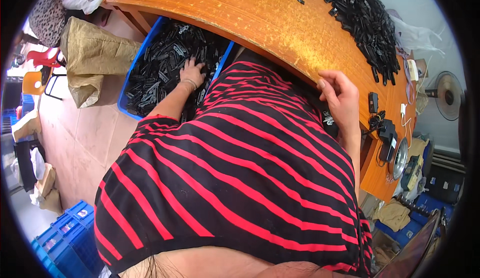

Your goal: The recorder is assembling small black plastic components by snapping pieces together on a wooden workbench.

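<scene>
My left hand [191, 73] reaches down into a blue bin [131, 80], its fingers spread on a heap of small, elongated black pieces [162, 60], some with shiny metal parts. Their exact kind is too small to make out. A thin bracelet circles the left wrist. My right hand [342, 95] is by the near edge of the orange wooden table [240, 8]. Its fingers are loosely curled, with a gap between thumb and forefinger, and nothing shows in it. On the tabletop, farther right, lies a large pile of similar black pieces [367, 25].
Left of the bin stands a tan woven sack [95, 53]. Blue crates [70, 235] are stacked at the lower left. A black power adapter with cables [385, 133] and a round metal dish [400, 158] lie toward the table's right end. Beyond is a fan [446, 95].
</scene>
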{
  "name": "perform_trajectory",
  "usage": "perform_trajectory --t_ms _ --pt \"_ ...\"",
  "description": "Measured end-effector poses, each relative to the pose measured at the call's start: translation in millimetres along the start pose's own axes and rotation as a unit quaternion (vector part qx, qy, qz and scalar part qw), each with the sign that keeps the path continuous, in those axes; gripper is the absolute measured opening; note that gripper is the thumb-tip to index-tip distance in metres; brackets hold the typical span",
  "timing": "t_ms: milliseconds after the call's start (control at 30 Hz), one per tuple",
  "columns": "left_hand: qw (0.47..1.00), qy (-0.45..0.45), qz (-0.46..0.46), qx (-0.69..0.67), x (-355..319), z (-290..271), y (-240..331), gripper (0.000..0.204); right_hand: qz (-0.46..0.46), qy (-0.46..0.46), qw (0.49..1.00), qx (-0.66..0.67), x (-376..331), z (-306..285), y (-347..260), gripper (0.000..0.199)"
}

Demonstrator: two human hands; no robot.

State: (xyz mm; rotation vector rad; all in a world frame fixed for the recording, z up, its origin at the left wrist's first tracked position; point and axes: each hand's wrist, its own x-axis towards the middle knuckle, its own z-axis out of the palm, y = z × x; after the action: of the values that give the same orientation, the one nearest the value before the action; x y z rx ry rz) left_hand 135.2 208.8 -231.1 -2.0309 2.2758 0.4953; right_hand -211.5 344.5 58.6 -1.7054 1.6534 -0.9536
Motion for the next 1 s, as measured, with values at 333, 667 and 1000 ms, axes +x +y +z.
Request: perform_trajectory --t_ms 333,667,1000 --pt "1.0 0.016 -0.021 0.002 -40 -1 -22 0.055 0.114 0.067 0.99 0.044 -35 -17 38 0.015" --pt "0.991 0.025 -0.068 -0.116 -6 -29 -11 0.042 0.104 0.053 0.992 0.04 -30 -6 32 0.015" --pt "0.976 0.06 -0.171 -0.118 60 -30 -22 0.087 0.145 0.001 0.989 -0.025 -20 2 34 0.016"
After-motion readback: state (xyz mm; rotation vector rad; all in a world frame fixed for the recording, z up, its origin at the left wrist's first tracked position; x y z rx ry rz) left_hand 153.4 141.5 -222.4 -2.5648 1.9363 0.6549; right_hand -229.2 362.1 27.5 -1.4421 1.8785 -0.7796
